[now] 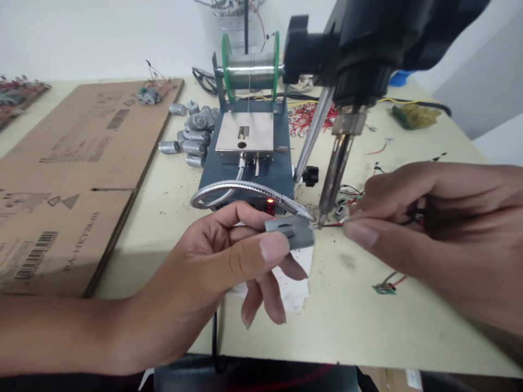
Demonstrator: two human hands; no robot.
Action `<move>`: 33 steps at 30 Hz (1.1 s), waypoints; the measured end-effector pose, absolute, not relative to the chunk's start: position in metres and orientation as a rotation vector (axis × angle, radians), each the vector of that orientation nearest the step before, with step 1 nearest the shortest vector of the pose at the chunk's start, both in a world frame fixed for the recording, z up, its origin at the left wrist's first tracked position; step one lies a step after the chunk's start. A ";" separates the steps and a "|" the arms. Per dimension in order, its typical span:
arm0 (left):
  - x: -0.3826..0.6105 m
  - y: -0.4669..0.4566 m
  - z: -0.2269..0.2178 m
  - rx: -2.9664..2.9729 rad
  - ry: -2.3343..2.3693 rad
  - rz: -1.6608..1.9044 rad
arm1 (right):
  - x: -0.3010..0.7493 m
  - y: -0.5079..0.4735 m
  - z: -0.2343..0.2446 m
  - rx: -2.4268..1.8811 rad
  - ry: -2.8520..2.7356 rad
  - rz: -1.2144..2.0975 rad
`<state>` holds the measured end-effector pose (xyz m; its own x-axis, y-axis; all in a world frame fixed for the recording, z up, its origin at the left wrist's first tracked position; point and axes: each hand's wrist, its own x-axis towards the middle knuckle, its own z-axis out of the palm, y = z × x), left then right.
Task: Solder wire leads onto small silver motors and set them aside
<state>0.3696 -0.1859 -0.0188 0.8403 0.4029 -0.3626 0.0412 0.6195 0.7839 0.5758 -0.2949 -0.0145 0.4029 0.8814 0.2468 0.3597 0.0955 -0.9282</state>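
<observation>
My left hand (229, 261) pinches a small grey motor (291, 230) between thumb and fingers, its terminal end facing right. My right hand (425, 218) is closed on thin red and black wires (412, 219), their ends held against the motor's terminal. The tip of a soldering iron (333, 174) points down at that joint. A flexible metal solder-feed tube (245, 190) curves from the blue solder feeder (249, 158) to the same spot. A white cloth (292, 288) lies under my left fingers.
A solder spool (250, 69) with green flanges sits atop the feeder. Several grey motors (192, 133) are piled to its left. Flattened cardboard (69, 179) covers the table's left. Red wires (304, 117) lie behind, a small green board (384, 288) near the front right.
</observation>
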 end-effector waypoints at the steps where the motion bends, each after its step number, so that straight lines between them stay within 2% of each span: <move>1: 0.369 -0.186 -0.019 0.892 0.551 0.218 | 0.575 -0.295 -0.014 -1.501 -1.163 0.555; 33: 0.371 -0.185 -0.017 0.897 0.589 0.222 | 0.578 -0.298 -0.016 -1.516 -1.229 0.494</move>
